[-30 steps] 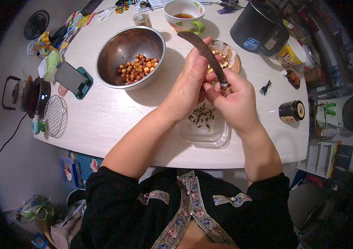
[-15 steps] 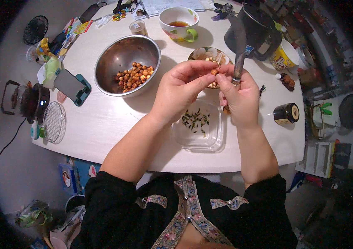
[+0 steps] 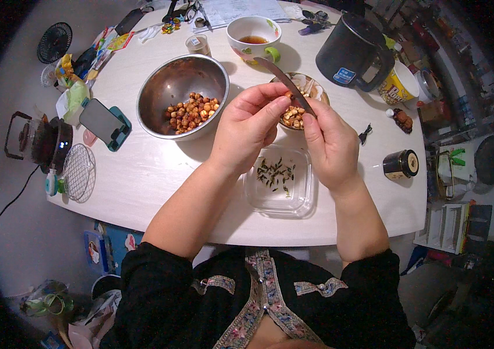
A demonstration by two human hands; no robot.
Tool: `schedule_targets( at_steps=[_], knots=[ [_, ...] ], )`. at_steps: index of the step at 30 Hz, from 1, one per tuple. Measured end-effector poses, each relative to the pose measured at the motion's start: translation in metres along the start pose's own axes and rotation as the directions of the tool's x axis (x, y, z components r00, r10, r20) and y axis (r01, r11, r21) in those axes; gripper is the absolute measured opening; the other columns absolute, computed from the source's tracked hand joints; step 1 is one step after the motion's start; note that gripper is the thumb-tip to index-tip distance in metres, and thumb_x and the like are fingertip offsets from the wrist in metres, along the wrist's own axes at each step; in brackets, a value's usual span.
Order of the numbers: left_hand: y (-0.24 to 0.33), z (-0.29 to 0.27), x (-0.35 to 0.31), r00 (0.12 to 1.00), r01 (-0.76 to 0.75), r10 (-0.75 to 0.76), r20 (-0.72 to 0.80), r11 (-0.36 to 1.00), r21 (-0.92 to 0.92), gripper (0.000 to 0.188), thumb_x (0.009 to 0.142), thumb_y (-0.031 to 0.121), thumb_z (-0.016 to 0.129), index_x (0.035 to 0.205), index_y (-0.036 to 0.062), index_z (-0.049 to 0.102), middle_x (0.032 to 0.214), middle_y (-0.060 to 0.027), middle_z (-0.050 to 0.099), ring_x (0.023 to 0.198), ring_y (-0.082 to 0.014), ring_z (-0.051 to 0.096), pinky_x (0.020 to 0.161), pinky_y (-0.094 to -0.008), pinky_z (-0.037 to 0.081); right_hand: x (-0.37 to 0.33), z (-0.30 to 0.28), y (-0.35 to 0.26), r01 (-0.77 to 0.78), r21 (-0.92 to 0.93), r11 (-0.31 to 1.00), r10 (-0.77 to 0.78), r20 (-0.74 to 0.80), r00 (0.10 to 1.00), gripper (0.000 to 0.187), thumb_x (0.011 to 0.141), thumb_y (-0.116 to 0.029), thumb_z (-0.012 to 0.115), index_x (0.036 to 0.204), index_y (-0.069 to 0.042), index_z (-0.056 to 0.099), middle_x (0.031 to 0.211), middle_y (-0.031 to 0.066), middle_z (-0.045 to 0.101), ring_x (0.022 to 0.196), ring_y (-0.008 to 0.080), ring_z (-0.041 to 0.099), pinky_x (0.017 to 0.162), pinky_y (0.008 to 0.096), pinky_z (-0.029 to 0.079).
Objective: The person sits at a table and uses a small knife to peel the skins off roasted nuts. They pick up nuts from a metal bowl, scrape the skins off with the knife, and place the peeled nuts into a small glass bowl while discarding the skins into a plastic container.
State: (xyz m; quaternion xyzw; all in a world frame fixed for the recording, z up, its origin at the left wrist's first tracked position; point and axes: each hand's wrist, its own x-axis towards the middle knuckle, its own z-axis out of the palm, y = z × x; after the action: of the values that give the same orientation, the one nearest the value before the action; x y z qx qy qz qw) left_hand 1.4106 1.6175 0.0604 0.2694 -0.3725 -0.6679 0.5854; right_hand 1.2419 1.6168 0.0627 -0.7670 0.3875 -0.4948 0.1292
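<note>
Hands close together over the white table (image 3: 142,168), beyond its near edge. Left hand (image 3: 251,125): thumb and fingertips pinched on a small brown piece (image 3: 289,95). Right hand (image 3: 334,139): closed around the knife (image 3: 287,78), grip mostly hidden; blade slants far and left, right beside the pinched piece. Cannot tell whether the edge touches it.

State of the lot, judged from how things lie: partly worked. Brown, round, seed-like pieces (image 3: 193,111) sit heaped in the metal bowl (image 3: 186,72) to the left; these look to be the portion left. Paler pieces (image 3: 295,118) lie on the patterned plate (image 3: 316,87), just beyond the hands and partly covered by them; these look done. Thin green slivers (image 3: 276,174) lie scattered over the floor of the clear square container (image 3: 282,210), nearer the body; probably a separated part. The piece in hand seems mid-work; its cut state is too small to read. No count possible: bowl pieces overlap, plate partly hidden.
</note>
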Motion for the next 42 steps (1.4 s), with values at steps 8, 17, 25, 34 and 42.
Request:
schedule_targets(
  at_steps=[8, 17, 25, 34, 42],
  knots=[
    [-0.002, -0.001, -0.001, 1.000, -0.022, 0.022, 0.004, 0.999, -0.024, 0.023, 0.095, 0.011, 0.063, 0.116, 0.0018, 0.062, 0.093, -0.0021, 0.068, 0.053, 0.0000, 0.044, 0.043, -0.0162, 0.031, 0.001, -0.001, -0.008, -0.007, -0.096, 0.995, 0.011, 0.037, 0.999, 0.017, 0.094, -0.014, 0.059, 0.108, -0.005, 0.063, 0.090, 0.0153, 0.069, 0.075, 0.0343, 0.068, 0.063, 0.0407, 0.053],
    [-0.011, 0.004, -0.004, 0.990, -0.096, 0.104, -0.097, 0.992, 0.085, 0.023, 0.092, 0.009, 0.067, 0.113, 0.0013, 0.066, 0.093, -0.0041, 0.070, 0.059, -0.0004, 0.050, 0.046, -0.0150, 0.034, 0.000, 0.003, -0.005, 0.042, -0.240, 0.970, -0.028, 0.060, 0.998, 0.018, 0.093, -0.016, 0.059, 0.108, -0.007, 0.061, 0.090, 0.0129, 0.067, 0.072, 0.0348, 0.065, 0.059, 0.0442, 0.051],
    [-0.005, 0.004, -0.004, 0.993, -0.021, 0.032, -0.117, 0.995, 0.093, 0.023, 0.089, 0.009, 0.070, 0.110, 0.0001, 0.067, 0.088, -0.0037, 0.070, 0.057, -0.0008, 0.048, 0.045, -0.0154, 0.032, 0.001, 0.001, -0.007, 0.085, -0.272, 0.958, -0.067, 0.076, 0.995, 0.016, 0.092, -0.014, 0.059, 0.106, -0.007, 0.060, 0.091, 0.0123, 0.066, 0.073, 0.0347, 0.065, 0.060, 0.0441, 0.051],
    [-0.008, 0.006, -0.005, 0.989, -0.044, 0.052, -0.135, 0.997, 0.059, 0.022, 0.090, 0.008, 0.069, 0.110, 0.0005, 0.067, 0.090, -0.0034, 0.070, 0.055, -0.0002, 0.047, 0.044, -0.0158, 0.030, 0.000, 0.006, -0.004, 0.081, -0.252, 0.964, -0.067, 0.065, 0.996, 0.015, 0.092, -0.014, 0.059, 0.104, -0.006, 0.059, 0.090, 0.0122, 0.065, 0.075, 0.0341, 0.065, 0.062, 0.0436, 0.052],
    [-0.013, 0.011, -0.006, 0.973, -0.073, 0.093, -0.211, 0.993, 0.097, 0.021, 0.090, 0.008, 0.070, 0.110, 0.0010, 0.067, 0.092, -0.0038, 0.071, 0.058, 0.0000, 0.049, 0.045, -0.0158, 0.034, -0.001, 0.010, -0.007, 0.065, -0.309, 0.949, -0.049, 0.059, 0.997, 0.011, 0.092, -0.014, 0.059, 0.099, -0.006, 0.057, 0.087, 0.0118, 0.064, 0.073, 0.0348, 0.064, 0.060, 0.0441, 0.051]
  ],
)
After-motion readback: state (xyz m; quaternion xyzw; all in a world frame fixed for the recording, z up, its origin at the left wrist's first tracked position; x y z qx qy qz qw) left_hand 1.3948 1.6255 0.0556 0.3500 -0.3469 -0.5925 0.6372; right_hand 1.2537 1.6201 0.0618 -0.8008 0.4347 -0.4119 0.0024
